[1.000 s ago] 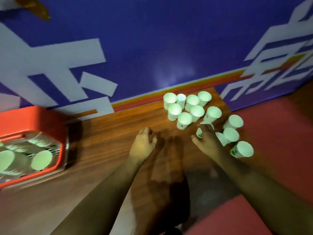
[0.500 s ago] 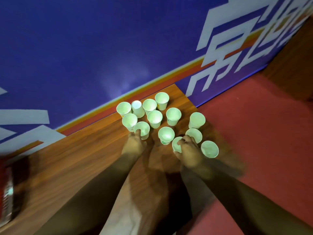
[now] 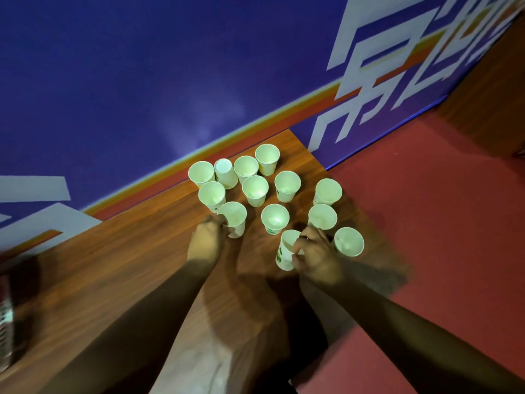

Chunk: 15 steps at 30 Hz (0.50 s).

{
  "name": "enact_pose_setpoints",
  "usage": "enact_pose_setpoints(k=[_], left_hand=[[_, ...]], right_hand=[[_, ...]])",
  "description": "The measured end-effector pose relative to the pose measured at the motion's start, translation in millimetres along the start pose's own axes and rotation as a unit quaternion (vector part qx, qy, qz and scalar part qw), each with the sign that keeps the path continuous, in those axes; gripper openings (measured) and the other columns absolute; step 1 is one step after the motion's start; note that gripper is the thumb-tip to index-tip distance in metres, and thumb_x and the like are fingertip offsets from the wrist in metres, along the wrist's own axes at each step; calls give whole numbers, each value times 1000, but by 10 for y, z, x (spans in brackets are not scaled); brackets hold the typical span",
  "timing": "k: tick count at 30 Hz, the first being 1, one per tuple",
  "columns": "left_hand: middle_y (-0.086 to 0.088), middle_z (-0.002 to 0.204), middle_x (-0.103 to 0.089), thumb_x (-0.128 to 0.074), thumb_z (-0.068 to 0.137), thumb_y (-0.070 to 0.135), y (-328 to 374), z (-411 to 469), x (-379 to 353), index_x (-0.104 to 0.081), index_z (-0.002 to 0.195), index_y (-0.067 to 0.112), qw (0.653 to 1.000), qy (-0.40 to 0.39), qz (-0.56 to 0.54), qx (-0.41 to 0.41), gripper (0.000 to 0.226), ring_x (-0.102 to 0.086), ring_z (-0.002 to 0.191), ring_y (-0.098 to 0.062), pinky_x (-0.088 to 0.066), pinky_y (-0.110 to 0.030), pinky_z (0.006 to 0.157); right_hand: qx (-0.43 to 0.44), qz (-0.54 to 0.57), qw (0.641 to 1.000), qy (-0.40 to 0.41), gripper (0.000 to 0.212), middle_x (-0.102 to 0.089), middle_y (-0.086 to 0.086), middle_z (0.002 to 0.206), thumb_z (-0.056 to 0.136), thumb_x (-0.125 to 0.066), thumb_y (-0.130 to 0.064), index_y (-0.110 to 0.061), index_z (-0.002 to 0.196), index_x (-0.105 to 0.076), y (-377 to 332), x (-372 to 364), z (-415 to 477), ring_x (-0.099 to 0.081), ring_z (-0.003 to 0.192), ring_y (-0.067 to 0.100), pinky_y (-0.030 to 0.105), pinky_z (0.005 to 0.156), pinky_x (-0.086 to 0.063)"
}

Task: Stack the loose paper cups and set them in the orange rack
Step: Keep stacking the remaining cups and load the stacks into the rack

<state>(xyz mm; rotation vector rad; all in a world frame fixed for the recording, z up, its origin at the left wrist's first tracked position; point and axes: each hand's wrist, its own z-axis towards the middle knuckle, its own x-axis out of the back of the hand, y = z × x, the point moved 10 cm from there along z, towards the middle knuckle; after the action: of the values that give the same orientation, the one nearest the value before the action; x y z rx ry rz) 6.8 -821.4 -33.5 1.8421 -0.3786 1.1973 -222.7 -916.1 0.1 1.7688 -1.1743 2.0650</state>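
Note:
Several white paper cups stand upright in a cluster at the far right end of the wooden table (image 3: 119, 268). My left hand (image 3: 206, 241) grips the near-left cup (image 3: 233, 216) at its side. My right hand (image 3: 315, 255) holds the nearest cup (image 3: 285, 250), fingers curled round its rim and wall. Loose cups stand close by: one between my hands (image 3: 275, 218), one behind my right hand (image 3: 322, 216), one to its right (image 3: 349, 241). The orange rack is only a blurred sliver at the left edge (image 3: 5, 322).
A blue wall with white characters and an orange stripe (image 3: 255, 120) runs right behind the cups. The table's right edge drops to a red floor (image 3: 426, 223) just beyond the cluster. Bare wood lies between my arms and the rack.
The view swung right, carrying the rack almost out of frame. Both hands reached forward into the cluster and closed on a cup each; since half a second ago they have barely moved.

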Motion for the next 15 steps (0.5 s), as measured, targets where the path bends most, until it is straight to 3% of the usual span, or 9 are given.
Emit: enact_pose_setpoints(k=[4, 7, 10, 13, 15], left_hand=[[0, 90, -59, -74, 89, 23, -151, -202, 351, -68, 98, 11, 997, 23, -77, -2, 16, -59, 79, -12, -42, -25, 70], [5, 81, -70, -75, 87, 19, -400, -437, 722, -67, 87, 11, 984, 41, -172, 34, 11, -62, 71, 6, -41, -9, 64], [1, 87, -73, -76, 87, 20, -698, -605, 915, -67, 85, 10, 967, 32, -242, 69, 13, -65, 75, 1, -45, -12, 69], [-2, 87, -74, -75, 88, 18, -1069, -915, 1279, -66, 86, 7, 951, 42, -293, 92, 15, -66, 77, -6, -48, -16, 72], [-2, 87, -74, -76, 87, 19, -1366, -1138, 1542, -67, 86, 8, 943, 65, -309, 106, 14, -65, 76, -3, -48, -16, 71]], right_hand=[[-3, 63, 998, 30, 14, -51, 2, 107, 74, -72, -29, -17, 78, -66, -277, 200, 62, -52, 100, 20, 32, 84, -52], [6, 119, 991, 55, 13, -44, -2, 125, 75, -77, -26, -22, 77, -64, -718, 306, 214, -43, 118, 10, 10, 94, -37], [-18, 176, 984, 13, 14, -38, -8, 129, 76, -75, -21, -22, 78, -61, -1057, 202, 418, -35, 114, -3, -2, 86, -29], [-4, 221, 975, -32, 18, -46, -7, 122, 72, -74, -19, -27, 71, -58, -1616, 11, 598, -45, 108, 0, 20, 93, -43], [8, 247, 967, -65, 22, -52, -6, 114, 70, -73, -20, -32, 67, -55, -2043, -148, 663, -51, 104, 8, 26, 87, -42]])
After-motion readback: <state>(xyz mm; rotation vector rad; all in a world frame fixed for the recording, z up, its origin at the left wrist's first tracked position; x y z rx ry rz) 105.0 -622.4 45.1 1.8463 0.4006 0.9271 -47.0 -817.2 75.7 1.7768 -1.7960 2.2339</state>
